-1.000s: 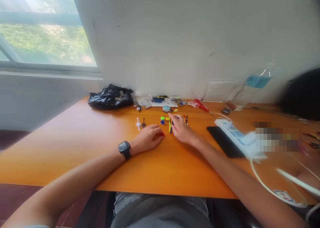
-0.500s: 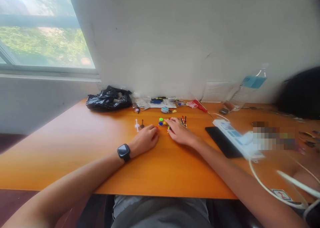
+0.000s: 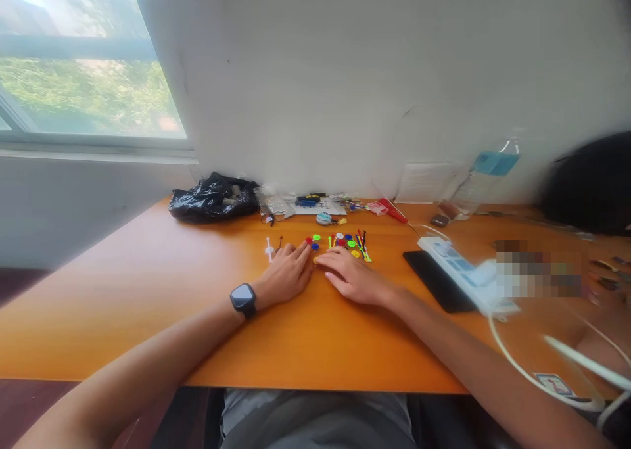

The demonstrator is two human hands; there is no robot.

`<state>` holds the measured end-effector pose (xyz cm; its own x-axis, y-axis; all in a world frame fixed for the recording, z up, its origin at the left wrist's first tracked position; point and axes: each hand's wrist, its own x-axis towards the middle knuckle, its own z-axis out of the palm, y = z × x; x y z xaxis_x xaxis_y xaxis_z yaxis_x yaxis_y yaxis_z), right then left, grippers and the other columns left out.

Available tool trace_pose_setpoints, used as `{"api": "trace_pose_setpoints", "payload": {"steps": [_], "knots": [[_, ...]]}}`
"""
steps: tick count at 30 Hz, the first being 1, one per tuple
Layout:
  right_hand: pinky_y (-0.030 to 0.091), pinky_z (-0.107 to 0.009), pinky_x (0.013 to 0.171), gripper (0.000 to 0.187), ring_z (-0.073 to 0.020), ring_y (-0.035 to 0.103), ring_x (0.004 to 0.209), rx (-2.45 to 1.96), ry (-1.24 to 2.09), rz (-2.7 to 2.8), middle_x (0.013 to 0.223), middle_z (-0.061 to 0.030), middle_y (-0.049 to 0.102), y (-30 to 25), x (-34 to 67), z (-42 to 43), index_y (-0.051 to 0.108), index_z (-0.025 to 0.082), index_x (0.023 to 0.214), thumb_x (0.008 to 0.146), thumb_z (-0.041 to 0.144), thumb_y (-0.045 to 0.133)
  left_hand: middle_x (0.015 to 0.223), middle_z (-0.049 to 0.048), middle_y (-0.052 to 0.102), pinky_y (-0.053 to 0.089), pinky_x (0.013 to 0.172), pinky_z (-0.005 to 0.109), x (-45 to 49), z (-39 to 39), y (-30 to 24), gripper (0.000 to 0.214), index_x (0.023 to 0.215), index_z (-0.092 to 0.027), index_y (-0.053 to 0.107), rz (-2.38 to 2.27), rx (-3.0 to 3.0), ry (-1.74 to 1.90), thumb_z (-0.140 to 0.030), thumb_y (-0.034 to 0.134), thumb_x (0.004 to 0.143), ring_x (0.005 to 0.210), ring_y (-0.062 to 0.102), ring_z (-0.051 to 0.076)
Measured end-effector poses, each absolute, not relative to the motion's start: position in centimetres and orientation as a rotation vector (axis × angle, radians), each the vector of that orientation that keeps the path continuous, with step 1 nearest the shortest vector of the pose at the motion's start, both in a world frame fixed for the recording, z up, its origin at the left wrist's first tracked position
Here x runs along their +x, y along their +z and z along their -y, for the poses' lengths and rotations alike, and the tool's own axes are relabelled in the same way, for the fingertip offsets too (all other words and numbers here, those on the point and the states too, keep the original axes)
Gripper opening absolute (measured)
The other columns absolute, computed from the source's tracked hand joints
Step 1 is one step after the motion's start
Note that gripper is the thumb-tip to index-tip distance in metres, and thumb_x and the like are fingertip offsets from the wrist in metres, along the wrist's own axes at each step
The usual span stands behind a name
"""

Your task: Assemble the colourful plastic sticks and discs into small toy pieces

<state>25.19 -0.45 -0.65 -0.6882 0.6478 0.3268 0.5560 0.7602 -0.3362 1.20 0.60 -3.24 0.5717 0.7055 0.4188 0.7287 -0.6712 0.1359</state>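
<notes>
My left hand (image 3: 288, 271), with a smartwatch (image 3: 243, 298) on the wrist, lies on the table with its fingers stretched out. Its fingertips touch or nearly touch a small red disc (image 3: 308, 241). My right hand (image 3: 352, 275) rests palm down, fingers extended, a fingertip at a yellow disc (image 3: 315, 260). Between and beyond the hands are a green disc (image 3: 316, 237) and a blue disc (image 3: 315, 246). Several more discs and coloured arrow-shaped sticks (image 3: 363, 244) lie past my right hand. Left of these, a white arrow piece (image 3: 269, 249) and a dark arrow piece (image 3: 280, 241) are partly behind my left hand.
A black plastic bag (image 3: 214, 198) sits at the back left. Along the wall are plastic packets (image 3: 279, 202) and a round tin (image 3: 324, 218). To the right are a black phone-like slab (image 3: 436, 281), a white power strip (image 3: 456, 271) with cables, and a clear bottle (image 3: 495, 163).
My left hand's fingers have straightened forward to the red disc. My right hand has drawn back towards me and left, uncovering discs and sticks. The yellow disc has come nearer with it.
</notes>
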Motion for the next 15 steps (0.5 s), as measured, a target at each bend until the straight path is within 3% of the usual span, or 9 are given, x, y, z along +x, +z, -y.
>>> {"api": "trace_pose_setpoints", "payload": {"steps": [4,9,15], "knots": [[0.049,-0.044,0.113,0.035,-0.0267,0.059,0.129,-0.892,0.282,2.455,0.130,-0.0110,0.071,-0.5,25.6,1.3,0.067,0.021,0.131,0.097,0.017,0.060,0.135,0.0132,0.066,0.048,0.091,0.045,1.2,-0.5,-3.1,0.047,0.148,-0.021,0.047,1.179,-2.805,-0.714,-0.020,0.048,0.101,0.103,0.056,0.029],[0.055,-0.039,0.091,0.019,-0.0258,0.069,0.101,-1.201,0.181,2.305,0.109,-0.0095,0.076,-0.8,26.5,0.7,0.073,0.021,0.114,0.099,0.024,0.061,0.106,0.0095,0.072,0.047,0.087,0.042,1.4,0.0,-2.6,0.031,0.125,-0.021,0.063,1.031,-2.888,-0.731,-0.015,0.047,0.099,0.094,0.057,0.026],[0.053,-0.036,0.085,0.027,-0.0251,0.068,0.100,-1.306,0.159,2.372,0.112,-0.0101,0.073,-1.6,26.4,0.8,0.070,0.022,0.125,0.101,0.029,0.061,0.091,0.0086,0.069,0.046,0.080,0.038,1.4,0.2,-2.4,0.024,0.100,-0.020,0.068,0.961,-2.916,-0.759,-0.022,0.044,0.106,0.084,0.058,0.022]]}}
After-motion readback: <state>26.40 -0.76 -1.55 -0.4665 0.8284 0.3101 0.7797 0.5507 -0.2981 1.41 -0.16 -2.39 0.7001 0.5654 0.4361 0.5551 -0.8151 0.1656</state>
